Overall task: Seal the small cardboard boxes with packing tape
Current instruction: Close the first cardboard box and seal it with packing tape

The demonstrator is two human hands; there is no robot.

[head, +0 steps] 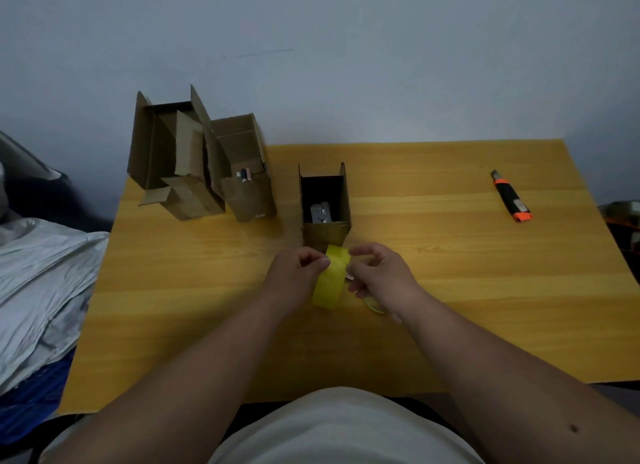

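Both hands pinch the yellow tape roll (328, 283) above the table (450, 290): left hand (298, 269), right hand (384, 273); their fingers hide its core; open box (325, 203) just behind, contents indistinct.

Bare table (433, 255) lies between the open box (325, 203) and the knife (512, 196); boxes (197, 162) crowd the far-left corner.

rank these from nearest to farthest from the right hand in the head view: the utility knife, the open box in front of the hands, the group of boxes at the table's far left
From the right hand:
1. Open box, just beyond the hands, at the table's middle.
2. Utility knife, lying far off to the right.
3. Group of boxes, at the far left corner.
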